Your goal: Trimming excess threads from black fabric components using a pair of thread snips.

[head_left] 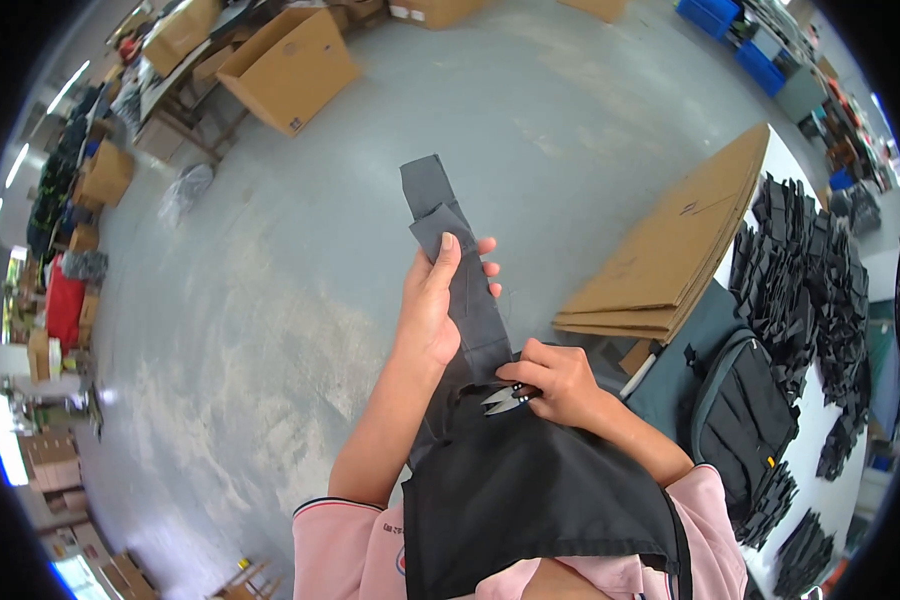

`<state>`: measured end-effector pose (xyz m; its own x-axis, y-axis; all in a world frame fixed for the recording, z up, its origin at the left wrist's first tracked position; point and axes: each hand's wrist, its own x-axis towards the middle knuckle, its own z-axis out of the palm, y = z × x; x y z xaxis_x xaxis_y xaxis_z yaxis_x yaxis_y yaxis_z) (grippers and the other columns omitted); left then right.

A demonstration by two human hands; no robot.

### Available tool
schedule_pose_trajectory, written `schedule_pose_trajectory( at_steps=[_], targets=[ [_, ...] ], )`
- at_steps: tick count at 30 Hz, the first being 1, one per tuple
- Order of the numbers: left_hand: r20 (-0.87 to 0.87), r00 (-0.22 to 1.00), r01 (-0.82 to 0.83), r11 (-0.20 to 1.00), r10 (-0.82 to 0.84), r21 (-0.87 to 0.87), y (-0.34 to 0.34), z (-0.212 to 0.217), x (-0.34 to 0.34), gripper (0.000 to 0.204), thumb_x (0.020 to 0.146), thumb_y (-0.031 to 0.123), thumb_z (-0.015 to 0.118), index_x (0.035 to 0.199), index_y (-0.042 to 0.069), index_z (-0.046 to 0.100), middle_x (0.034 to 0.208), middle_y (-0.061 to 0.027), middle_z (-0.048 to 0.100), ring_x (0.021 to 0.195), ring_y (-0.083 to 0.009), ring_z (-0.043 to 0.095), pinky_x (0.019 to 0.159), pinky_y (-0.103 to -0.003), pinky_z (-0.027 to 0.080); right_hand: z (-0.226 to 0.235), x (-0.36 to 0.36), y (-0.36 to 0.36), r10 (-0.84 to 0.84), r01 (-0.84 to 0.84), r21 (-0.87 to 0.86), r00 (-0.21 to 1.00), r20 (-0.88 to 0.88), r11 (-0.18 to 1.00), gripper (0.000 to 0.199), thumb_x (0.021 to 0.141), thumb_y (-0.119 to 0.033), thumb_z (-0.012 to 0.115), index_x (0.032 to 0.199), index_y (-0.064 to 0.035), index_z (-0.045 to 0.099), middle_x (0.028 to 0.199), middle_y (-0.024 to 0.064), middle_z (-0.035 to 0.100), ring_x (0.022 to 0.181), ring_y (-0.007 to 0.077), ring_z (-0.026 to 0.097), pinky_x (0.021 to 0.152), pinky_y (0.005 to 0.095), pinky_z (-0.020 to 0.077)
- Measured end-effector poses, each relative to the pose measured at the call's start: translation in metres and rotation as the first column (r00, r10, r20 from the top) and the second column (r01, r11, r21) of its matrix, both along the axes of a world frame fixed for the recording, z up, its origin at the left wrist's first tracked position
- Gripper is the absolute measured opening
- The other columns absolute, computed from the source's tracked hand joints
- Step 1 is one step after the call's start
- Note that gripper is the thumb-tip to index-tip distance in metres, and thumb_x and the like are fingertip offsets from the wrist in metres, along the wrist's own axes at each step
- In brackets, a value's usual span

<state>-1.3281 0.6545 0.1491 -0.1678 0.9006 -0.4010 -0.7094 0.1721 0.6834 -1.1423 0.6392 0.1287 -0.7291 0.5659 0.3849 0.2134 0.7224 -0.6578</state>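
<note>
My left hand (432,310) is closed around a long dark grey fabric strip (482,335), its thumb pressed on a folded layer near the upper part. Beyond the thumb, the strip's far end sticks out over the floor. My right hand (568,385) is closed at the lower end of the strip, close to my body. In it are small thread snips (508,400), their pointed blades facing left and slightly apart. Its thumb and forefinger touch the fabric edge. A black apron (550,480) covers my front, beneath the right hand.
Flattened cardboard sheets (670,250) lean on the white table (820,440) at right. Piles of dark fabric pieces (800,280) and a black backpack (745,410) lie there. An open carton (290,70) stands at the far left, with a clear plastic bag (185,190) on the floor.
</note>
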Motion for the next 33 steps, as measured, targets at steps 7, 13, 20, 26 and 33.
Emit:
schedule_pose_trajectory(
  at_steps=[7,13,20,26,33],
  targets=[
    [0.008,0.995,0.102,0.994,-0.103,0.036,0.129,0.009,-0.047,0.036,0.093,0.036,0.054,0.108,0.006,0.040,0.109,-0.0115,0.059,0.078,-0.0226,0.063,0.060,-0.037,0.053,-0.004,-0.065,0.110,-0.142,0.138,0.079,0.989,0.042,0.987,0.038,0.054,0.002,0.066,0.089,-0.0118,0.063,0.068,0.0031,0.046,0.055,0.0222,0.052,0.047,0.0336,0.0421],
    [-0.215,0.954,0.223,0.974,-0.210,0.037,0.241,0.009,-0.074,0.032,0.094,0.034,0.051,0.110,0.008,0.041,0.106,-0.0120,0.061,0.070,-0.0197,0.062,0.057,-0.033,0.054,0.011,-0.094,0.197,-0.225,0.226,-0.029,0.974,0.039,0.974,0.031,0.060,-0.006,0.073,0.089,-0.0091,0.062,0.070,0.0020,0.050,0.057,0.0190,0.053,0.049,0.0297,0.0432],
    [-0.236,0.912,0.360,0.930,-0.335,0.074,0.341,0.004,-0.060,0.037,0.093,0.029,0.054,0.114,0.004,0.036,0.103,-0.0148,0.058,0.065,-0.0202,0.062,0.050,-0.031,0.051,0.025,-0.089,0.274,-0.590,0.508,-0.489,0.807,-0.015,0.709,0.025,0.071,-0.005,0.071,0.094,-0.0022,0.063,0.072,0.0027,0.054,0.062,0.0110,0.050,0.057,0.0240,0.0405],
    [-0.315,0.886,0.393,0.912,-0.340,0.121,0.422,0.001,-0.021,0.032,0.095,0.032,0.050,0.110,0.007,0.039,0.105,-0.0137,0.060,0.068,-0.0203,0.063,0.054,-0.032,0.052,0.005,-0.069,0.366,-0.783,0.618,-0.639,0.621,0.038,0.459,0.027,0.074,-0.006,0.072,0.097,-0.0054,0.057,0.067,0.0060,0.049,0.058,0.0163,0.049,0.054,0.0274,0.0408],
    [-0.237,0.874,0.440,0.898,-0.425,0.009,0.536,0.009,0.026,0.030,0.096,0.032,0.048,0.108,0.006,0.039,0.104,-0.0137,0.060,0.069,-0.0214,0.064,0.060,-0.033,0.053,0.018,0.000,0.464,-0.753,0.756,-0.038,0.655,0.071,0.654,0.032,0.069,-0.011,0.073,0.097,-0.0095,0.059,0.079,0.0045,0.055,0.056,0.0231,0.053,0.065,0.0354,0.0441]
  ],
)
